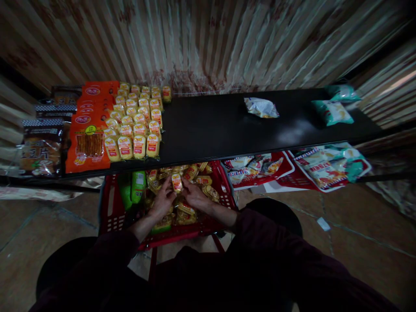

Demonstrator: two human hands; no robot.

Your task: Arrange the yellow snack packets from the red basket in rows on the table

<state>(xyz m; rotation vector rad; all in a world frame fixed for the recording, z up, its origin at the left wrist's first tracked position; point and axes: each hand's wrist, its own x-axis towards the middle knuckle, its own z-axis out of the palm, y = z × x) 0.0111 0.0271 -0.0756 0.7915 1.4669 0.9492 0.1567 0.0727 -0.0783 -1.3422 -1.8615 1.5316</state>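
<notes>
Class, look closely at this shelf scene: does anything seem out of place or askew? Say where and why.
A small pale scrap, perhaps litter, lies on the floor at the right. On the black shelf, one white packet lies slanted and alone, unlike the tidy rows of yellow snack packs.

curtain [156,39] cut off, near basket [201,229] part-hidden

Snack packs [177,183] are glossy plastic, the basket [191,232] smooth plastic, the curtain [156,39] cloth.
</notes>
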